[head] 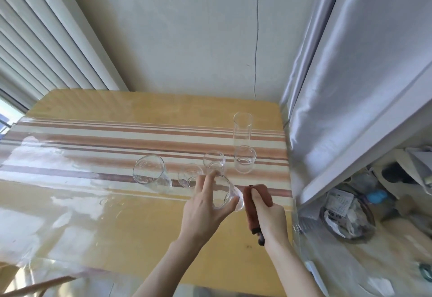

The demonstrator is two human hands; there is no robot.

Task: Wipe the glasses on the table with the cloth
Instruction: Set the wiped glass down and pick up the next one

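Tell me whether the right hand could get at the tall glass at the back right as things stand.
Probably not yet: the right hand is gripping the brown cloth, and a short glass stands directly in front of the tall glass.

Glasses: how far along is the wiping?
Done: can't tell, none looks visibly wiped. In hand: left hand holds one glass tilted, right hand holds the cloth beside it. Left: five glasses stand on the table, including the tall glass.
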